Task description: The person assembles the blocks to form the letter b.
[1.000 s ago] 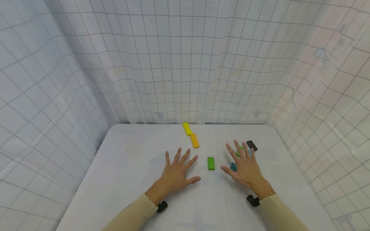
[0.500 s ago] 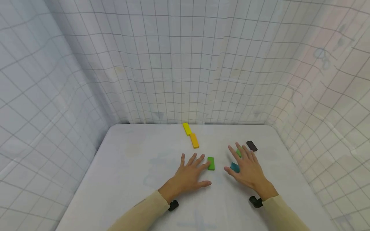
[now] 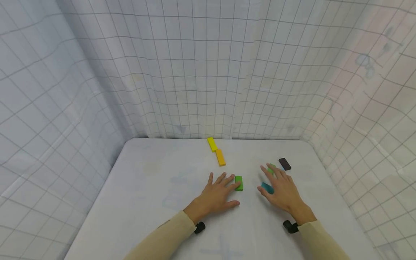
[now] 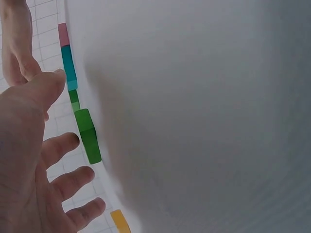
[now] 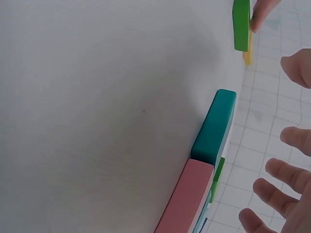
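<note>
A person in beige long sleeves point(image 3: 165, 236) works with both bare hands over a smooth white tabletop point(image 3: 146, 187), walled in by white fabric curtains with a dark grid point(image 3: 208, 72). The left hand point(image 3: 216, 195) is spread wide, its fingers apart and its grip around nothing; the index fingertip reaches over a bright green, smooth rectangular block point(image 3: 239, 183) on the table, though whether the two touch cannot be told. The right hand point(image 3: 282, 189) is also well open and holds nothing, its thumb and fingers parted above a teal, smooth rectangular block point(image 5: 216, 128). A pink, smooth rectangular block point(image 5: 182, 199) meets one end of the teal one beneath that hand. A light green block point(image 3: 271, 167) shows partly behind the right fingers, and a dark brown rectangular block point(image 3: 285, 164) lies just past them. Toward the back edge, an orange rectangular block point(image 3: 220, 157) and a yellow rectangular block point(image 3: 212, 144) lie end to end at a slant.
</note>
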Available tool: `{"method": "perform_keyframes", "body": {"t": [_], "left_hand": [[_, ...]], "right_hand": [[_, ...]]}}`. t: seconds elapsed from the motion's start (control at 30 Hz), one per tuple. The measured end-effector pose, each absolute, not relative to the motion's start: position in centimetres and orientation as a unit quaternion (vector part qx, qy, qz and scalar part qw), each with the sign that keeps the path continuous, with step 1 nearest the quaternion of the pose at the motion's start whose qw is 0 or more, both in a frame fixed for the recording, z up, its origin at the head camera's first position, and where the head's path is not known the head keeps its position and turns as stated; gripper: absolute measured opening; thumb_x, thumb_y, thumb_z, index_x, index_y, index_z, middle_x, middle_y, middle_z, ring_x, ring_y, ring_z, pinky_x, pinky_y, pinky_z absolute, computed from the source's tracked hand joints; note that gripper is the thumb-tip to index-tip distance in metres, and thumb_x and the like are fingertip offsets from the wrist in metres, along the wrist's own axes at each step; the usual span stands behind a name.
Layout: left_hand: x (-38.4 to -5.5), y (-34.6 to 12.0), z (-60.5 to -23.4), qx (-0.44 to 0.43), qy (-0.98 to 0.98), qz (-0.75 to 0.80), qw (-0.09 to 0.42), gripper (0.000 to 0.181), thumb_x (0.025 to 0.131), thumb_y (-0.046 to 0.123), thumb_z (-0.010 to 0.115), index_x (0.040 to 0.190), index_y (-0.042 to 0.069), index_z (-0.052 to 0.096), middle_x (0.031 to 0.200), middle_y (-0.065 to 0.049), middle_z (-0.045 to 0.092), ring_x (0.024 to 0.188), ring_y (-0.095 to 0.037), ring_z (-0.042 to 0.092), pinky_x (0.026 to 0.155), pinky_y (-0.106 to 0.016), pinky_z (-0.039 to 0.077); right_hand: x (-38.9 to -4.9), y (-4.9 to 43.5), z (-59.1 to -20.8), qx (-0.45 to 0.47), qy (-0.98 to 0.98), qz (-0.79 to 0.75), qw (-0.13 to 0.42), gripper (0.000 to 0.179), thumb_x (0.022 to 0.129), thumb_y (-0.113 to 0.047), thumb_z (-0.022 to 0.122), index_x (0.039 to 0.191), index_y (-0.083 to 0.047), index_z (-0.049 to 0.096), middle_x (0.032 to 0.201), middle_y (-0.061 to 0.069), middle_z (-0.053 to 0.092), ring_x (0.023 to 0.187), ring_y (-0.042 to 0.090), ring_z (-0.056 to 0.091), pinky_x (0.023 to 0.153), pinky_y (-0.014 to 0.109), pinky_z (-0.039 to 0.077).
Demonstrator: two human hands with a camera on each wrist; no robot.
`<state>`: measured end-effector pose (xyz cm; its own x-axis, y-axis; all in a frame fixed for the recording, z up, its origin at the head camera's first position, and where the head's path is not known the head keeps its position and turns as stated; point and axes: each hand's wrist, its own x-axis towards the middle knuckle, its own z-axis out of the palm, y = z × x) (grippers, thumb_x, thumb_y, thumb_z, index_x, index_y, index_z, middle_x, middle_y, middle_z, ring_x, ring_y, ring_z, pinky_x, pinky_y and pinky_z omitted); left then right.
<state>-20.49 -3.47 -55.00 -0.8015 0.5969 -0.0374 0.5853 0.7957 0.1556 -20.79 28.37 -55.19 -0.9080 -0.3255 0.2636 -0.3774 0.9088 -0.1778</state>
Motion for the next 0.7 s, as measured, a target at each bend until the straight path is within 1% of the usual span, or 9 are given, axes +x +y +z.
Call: {"method": "perform_keyframes", "body": {"t": [0.13,0.23,0.47,0.7], "left_hand": [[-20.6,-3.5,-55.2,0.314,0.946,0.065,0.04,0.077,0.113,0.073,0.062,0.18,0.04,0.045,0.191,0.003,0.04,0.179,-0.034,0.037,0.139,-0.08,0.029],[-20.6,-3.5,-55.3,0.316,0.945,0.068,0.039,0.076,0.113,0.072,0.062,0.18,0.039,0.046,0.191,0.003,0.04,0.179,-0.033,0.038,0.138,-0.08,0.03],[-20.7,-3.5,-55.4,0.322,0.943,0.074,0.032,0.074,0.114,0.071,0.062,0.178,0.036,0.049,0.19,0.004,0.041,0.178,-0.031,0.04,0.138,-0.079,0.03],[-20.7,-3.4,-55.5,0.32,0.944,0.072,0.025,0.072,0.114,0.07,0.063,0.176,0.035,0.052,0.189,0.006,0.043,0.177,-0.03,0.042,0.138,-0.079,0.031]], "right_hand": [[-20.8,28.7,-55.5,0.179,-0.97,0.119,0.112,0.076,0.109,-0.048,0.079,0.174,-0.018,0.055,0.177,0.02,0.054,0.157,0.052,0.056,0.118,0.076,0.052],[-20.8,28.9,-55.7,0.18,-0.969,0.125,0.113,0.07,0.108,-0.043,0.081,0.17,-0.017,0.06,0.17,0.019,0.059,0.154,0.051,0.058,0.115,0.074,0.053],[-20.6,29.3,-56.2,0.192,-0.962,0.138,0.135,0.056,0.1,-0.03,0.091,0.152,-0.014,0.076,0.15,0.015,0.07,0.137,0.045,0.07,0.101,0.067,0.059],[-20.6,29.6,-56.5,0.206,-0.956,0.143,0.151,0.044,0.097,-0.024,0.095,0.137,-0.012,0.082,0.14,0.014,0.073,0.128,0.041,0.074,0.094,0.062,0.06]]}}
